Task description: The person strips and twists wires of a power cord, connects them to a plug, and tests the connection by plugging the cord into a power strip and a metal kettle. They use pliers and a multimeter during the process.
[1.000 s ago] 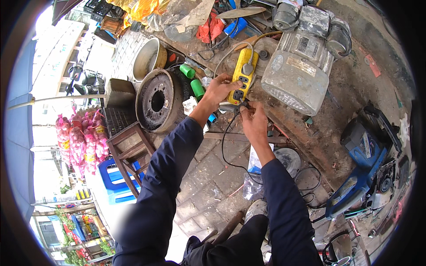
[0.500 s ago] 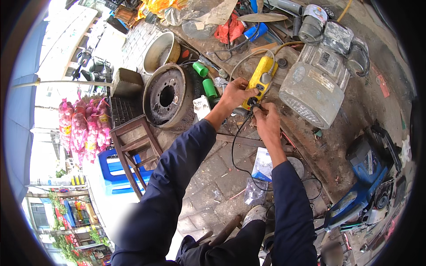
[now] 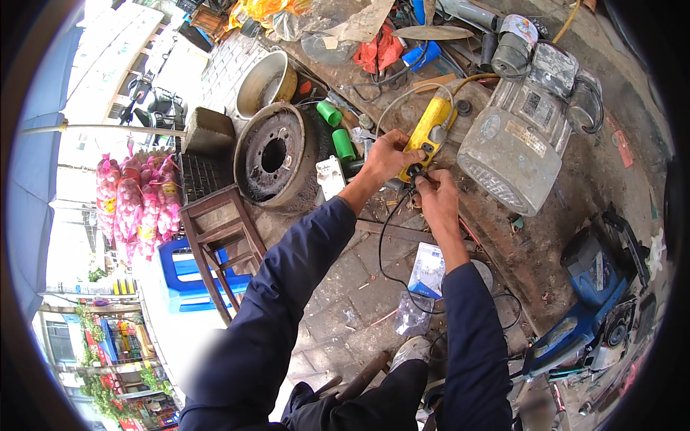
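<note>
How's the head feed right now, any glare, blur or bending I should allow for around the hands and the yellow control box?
Head view: even daylight, the left hand, right hand and yellow pendant control sharp, no glare on them; the street at the far left is blown out white; a smeared patch sits by the left sleeve low in the frame; fisheye bends edges toward the rim, with black corners.

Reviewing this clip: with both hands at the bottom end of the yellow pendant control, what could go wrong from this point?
1. The left hand grips only the lower part of the yellow pendant control; it could twist or slip while the right hand works at its bottom end.
2. The thin black wire hangs in a loose loop beside the right forearm; a sleeve could snag it and tug the connection.
3. The grey electric motor sits close by, crowding the right hand.
</note>
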### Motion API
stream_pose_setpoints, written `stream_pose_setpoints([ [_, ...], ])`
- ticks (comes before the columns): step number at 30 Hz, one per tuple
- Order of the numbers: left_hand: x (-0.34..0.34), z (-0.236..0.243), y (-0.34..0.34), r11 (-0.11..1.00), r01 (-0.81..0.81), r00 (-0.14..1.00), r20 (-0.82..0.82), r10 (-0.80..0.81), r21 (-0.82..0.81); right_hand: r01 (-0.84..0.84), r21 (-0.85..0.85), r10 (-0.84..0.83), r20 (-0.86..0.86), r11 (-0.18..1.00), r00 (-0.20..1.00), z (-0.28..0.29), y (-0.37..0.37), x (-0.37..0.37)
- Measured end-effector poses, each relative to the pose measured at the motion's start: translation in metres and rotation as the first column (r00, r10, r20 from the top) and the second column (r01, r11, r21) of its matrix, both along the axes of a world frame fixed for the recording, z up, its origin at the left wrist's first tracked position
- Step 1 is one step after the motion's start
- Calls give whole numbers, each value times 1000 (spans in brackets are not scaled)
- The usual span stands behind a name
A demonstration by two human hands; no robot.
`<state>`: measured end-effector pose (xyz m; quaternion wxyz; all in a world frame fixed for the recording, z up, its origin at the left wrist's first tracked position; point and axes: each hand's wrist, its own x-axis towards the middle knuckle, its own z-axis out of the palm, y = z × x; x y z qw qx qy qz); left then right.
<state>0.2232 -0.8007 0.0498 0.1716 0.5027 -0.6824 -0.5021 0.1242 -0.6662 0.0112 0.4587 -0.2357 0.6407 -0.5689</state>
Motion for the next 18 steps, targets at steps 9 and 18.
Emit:
stream_pose_setpoints([
  [9,0,3,1,1000,9,1000,16,-8,-26,13,-5,-12,114,1000,993,4,0,-1],
  [18,0,-2,0,999,-1,1000,1,1,-36,23,-22,-17,257,999,966,7,-2,-3],
])
